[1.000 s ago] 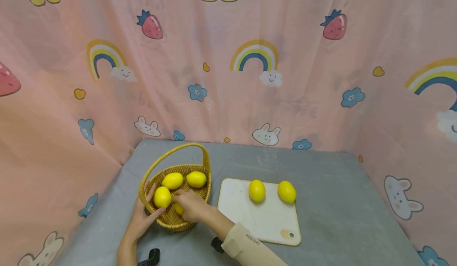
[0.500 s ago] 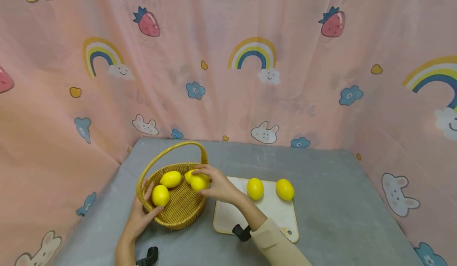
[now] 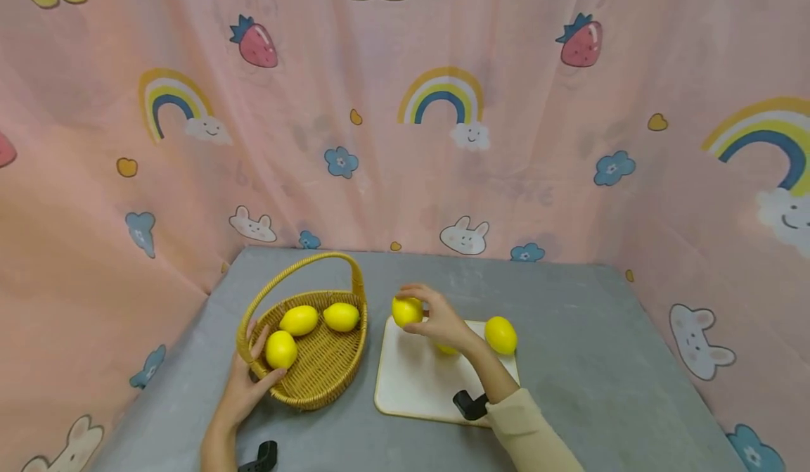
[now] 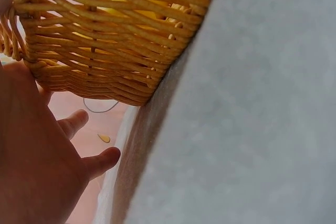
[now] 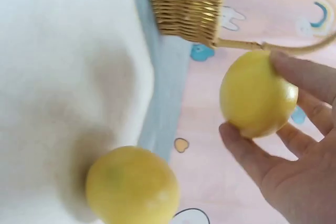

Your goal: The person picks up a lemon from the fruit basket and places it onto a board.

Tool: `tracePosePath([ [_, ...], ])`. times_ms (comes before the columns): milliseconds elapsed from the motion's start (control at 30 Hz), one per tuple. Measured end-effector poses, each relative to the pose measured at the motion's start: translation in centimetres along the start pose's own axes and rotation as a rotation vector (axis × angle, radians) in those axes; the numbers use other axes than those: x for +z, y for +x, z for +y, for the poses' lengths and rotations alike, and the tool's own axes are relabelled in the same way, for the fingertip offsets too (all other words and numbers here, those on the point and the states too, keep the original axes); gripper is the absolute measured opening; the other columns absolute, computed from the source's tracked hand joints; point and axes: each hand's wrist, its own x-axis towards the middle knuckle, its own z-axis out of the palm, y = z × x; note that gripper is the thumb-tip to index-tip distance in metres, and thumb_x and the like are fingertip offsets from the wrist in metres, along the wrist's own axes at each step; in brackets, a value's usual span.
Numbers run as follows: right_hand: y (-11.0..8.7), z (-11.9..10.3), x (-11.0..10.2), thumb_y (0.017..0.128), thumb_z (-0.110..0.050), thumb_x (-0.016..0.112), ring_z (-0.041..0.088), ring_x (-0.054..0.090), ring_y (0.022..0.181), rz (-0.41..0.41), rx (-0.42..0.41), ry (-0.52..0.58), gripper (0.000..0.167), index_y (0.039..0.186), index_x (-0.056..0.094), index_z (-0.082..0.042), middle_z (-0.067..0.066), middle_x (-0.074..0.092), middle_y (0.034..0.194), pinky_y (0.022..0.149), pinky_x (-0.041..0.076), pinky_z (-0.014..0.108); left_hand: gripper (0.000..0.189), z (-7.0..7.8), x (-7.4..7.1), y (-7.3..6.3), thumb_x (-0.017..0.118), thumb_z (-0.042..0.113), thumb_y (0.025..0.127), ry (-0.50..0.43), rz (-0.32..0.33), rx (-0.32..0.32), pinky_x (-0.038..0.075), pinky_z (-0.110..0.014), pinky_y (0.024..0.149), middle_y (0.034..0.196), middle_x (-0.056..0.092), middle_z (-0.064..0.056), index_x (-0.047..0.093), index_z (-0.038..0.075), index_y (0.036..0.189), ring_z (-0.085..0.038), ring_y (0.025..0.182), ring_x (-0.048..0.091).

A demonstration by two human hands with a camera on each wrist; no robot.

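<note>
A lemon [image 3: 406, 313] is pinched between the thumb and fingers of my right hand [image 3: 443, 323], in the air over the far left part of a white cutting board [image 3: 408, 387]. In the right wrist view the same lemon [image 5: 252, 95] shows clear of the board. My left hand [image 3: 240, 391] grips the left side of a wicker basket [image 3: 319, 380], its thumb at the rim. Seen from the left wrist, two of its fingers [image 4: 102, 162] stick out below the basket wall. Inside the basket lie three lemons [image 3: 299, 320], toward its left and far sides.
On the board's far right corner sits one lemon [image 3: 500, 335]. Another lemon [image 3: 446, 349] on the board is mostly hidden behind my right hand. The basket's tall handle [image 3: 304, 266] arches over its opening. A printed pink curtain [image 3: 380, 198] surrounds the grey tabletop [image 3: 569, 380].
My right hand has picked a lemon up from inside the basket and carried it right, over the rim, to above the board. The left hand has stayed on the basket.
</note>
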Motion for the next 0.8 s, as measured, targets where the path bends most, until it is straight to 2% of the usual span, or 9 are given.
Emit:
tracePosePath([
  [133, -0.1, 1.0, 1.3, 0.072, 0.008, 0.081, 0.044, 0.052, 0.119, -0.009, -0.046, -0.280, 0.048, 0.118, 0.066, 0.002, 0.021, 0.057, 0.128, 0.098, 0.042, 0.059, 0.084, -0.1, -0.1, 0.0, 0.076, -0.009, 0.077, -0.002, 0.001, -0.005, 0.004, -0.077, 0.103, 0.162, 0.008, -0.027, 0.034, -0.007, 0.151, -0.059, 0.142, 0.002],
  [200, -0.1, 1.4, 2.0, 0.070, 0.008, 0.082, 0.044, 0.054, 0.114, -0.021, -0.039, -0.361, 0.048, 0.116, 0.067, 0.002, 0.021, 0.058, 0.124, 0.096, 0.041, 0.059, 0.084, -0.1, 0.0, -0.1, 0.076, -0.008, 0.077, 0.006, 0.001, 0.005, 0.004, -0.077, 0.103, 0.161, 0.009, -0.029, 0.035, -0.008, 0.150, -0.060, 0.141, 0.003],
  [367, -0.1, 1.6, 3.1, 0.070, 0.011, 0.079, 0.038, 0.057, 0.107, -0.064, 0.004, -0.409, 0.047, 0.114, 0.067, 0.001, 0.017, 0.059, 0.118, 0.093, 0.045, 0.053, 0.083, 0.0, 0.1, -0.1, 0.077, -0.008, 0.076, 0.021, 0.006, 0.030, 0.005, -0.077, 0.103, 0.159, 0.010, -0.033, 0.036, -0.011, 0.148, -0.062, 0.140, 0.005],
  [567, -0.1, 1.3, 3.5, 0.072, 0.013, 0.076, 0.037, 0.060, 0.102, -0.126, 0.022, -0.486, 0.047, 0.118, 0.068, 0.002, 0.019, 0.058, 0.116, 0.090, 0.049, 0.050, 0.084, 0.0, 0.1, -0.1, 0.076, -0.008, 0.077, 0.011, 0.001, 0.015, 0.005, -0.078, 0.102, 0.160, 0.009, -0.032, 0.035, -0.008, 0.150, -0.061, 0.141, 0.004],
  [800, -0.1, 0.9, 3.6, 0.077, 0.008, 0.076, 0.037, 0.059, 0.100, -0.151, 0.067, -0.522, 0.041, 0.117, 0.071, 0.000, 0.021, 0.056, 0.117, 0.089, 0.049, 0.049, 0.084, 0.0, 0.0, -0.1, 0.077, -0.007, 0.077, 0.019, 0.003, 0.013, 0.006, -0.079, 0.101, 0.160, 0.010, -0.030, 0.035, -0.007, 0.150, -0.061, 0.141, 0.005],
])
